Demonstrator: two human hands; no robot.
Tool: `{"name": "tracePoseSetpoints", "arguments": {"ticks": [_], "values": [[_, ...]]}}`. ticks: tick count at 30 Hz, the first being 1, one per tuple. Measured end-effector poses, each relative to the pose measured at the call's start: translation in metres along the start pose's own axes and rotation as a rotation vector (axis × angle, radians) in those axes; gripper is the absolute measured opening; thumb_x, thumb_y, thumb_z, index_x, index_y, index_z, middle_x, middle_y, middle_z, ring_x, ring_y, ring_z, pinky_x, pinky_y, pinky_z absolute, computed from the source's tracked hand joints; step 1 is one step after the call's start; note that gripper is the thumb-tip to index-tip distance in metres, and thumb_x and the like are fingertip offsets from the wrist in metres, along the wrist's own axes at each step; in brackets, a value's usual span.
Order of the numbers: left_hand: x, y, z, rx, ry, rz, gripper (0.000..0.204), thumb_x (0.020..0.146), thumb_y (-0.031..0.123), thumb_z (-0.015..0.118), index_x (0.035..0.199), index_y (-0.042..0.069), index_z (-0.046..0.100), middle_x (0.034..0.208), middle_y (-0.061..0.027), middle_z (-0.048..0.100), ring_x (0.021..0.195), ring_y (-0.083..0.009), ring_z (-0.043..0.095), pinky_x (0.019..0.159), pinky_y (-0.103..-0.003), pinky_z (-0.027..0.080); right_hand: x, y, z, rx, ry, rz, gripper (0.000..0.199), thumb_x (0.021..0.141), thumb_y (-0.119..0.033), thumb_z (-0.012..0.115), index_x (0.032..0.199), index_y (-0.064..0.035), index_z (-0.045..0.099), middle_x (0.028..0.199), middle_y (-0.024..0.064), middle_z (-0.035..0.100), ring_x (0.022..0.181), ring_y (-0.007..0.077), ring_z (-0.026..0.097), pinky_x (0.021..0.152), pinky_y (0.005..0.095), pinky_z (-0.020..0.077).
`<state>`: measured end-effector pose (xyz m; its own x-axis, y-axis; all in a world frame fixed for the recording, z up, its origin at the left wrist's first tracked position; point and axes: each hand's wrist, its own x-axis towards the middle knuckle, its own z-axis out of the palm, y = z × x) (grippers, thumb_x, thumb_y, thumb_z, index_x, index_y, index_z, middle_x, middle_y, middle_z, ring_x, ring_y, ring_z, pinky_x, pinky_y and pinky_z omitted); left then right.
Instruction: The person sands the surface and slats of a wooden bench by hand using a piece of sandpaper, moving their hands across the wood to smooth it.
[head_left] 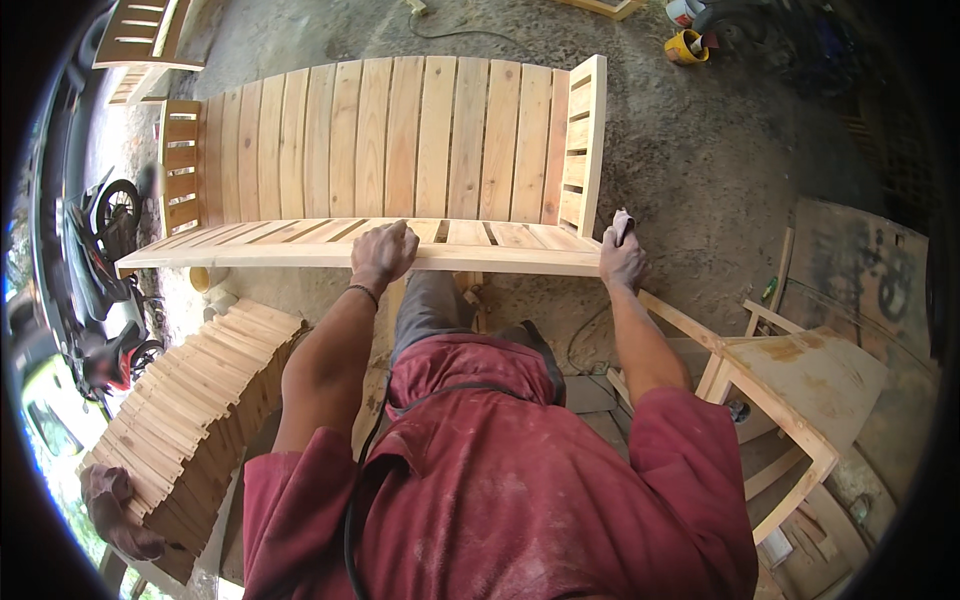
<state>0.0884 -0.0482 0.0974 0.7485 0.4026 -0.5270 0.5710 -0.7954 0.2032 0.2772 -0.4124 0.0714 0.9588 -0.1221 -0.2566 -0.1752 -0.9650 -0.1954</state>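
Observation:
In front of me stands a bare wooden slatted bench [420,140], with a slatted end frame at each side. Its long top rail [490,262] runs across nearest to my body. My left hand [384,252] is closed over this rail a little left of its middle, fingers curled over the far edge. At the rail's right corner, my right hand [622,262] pinches a small folded piece of sandpaper [623,224], pale with a dark fold. The hand rests against the corner, and its palm side is hidden.
A long stack of wooden slats [200,400] lies at the left, a brown cloth [115,510] on its end. An unfinished wooden frame with a panel [800,385] stands at the right. Motorcycles [115,220] stand far left; a yellow bucket [686,47] is at the back.

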Motion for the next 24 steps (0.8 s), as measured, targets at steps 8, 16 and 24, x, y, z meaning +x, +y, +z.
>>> {"name": "tracePoseSetpoints", "arguments": {"ticks": [8,16,24], "values": [[-0.001,-0.008,0.003,-0.057,0.007,0.035,0.037,0.095,0.039,0.048,0.101,0.011,0.071,0.094,-0.0189,0.074,0.09,-0.0388,0.07,0.082,-0.052,0.053,0.012,0.025,0.022,-0.043,-0.073,-0.01,0.053,0.093,-0.05,0.053,0.134,-0.0181,0.063,0.11,0.0221,0.072,0.103,0.0459,0.067,0.089,0.0548,0.0523],[-0.006,-0.007,0.001,-0.093,-0.01,-0.028,0.039,0.094,0.041,0.047,0.096,0.011,0.072,0.085,-0.0188,0.073,0.083,-0.0394,0.07,0.078,-0.052,0.053,0.001,0.009,0.012,0.095,0.055,-0.098,0.052,0.091,-0.049,0.057,0.114,-0.0041,0.069,0.104,0.026,0.071,0.097,0.0484,0.067,0.085,0.0569,0.05],[-0.006,-0.005,0.001,-0.11,-0.009,-0.022,0.039,0.094,0.041,0.048,0.096,0.01,0.071,0.086,-0.0185,0.073,0.085,-0.0388,0.07,0.08,-0.051,0.053,0.001,0.006,0.006,-0.028,-0.023,-0.015,0.052,0.092,-0.049,0.053,0.127,-0.0136,0.065,0.108,0.0234,0.072,0.099,0.0467,0.067,0.086,0.0558,0.0506]]}}
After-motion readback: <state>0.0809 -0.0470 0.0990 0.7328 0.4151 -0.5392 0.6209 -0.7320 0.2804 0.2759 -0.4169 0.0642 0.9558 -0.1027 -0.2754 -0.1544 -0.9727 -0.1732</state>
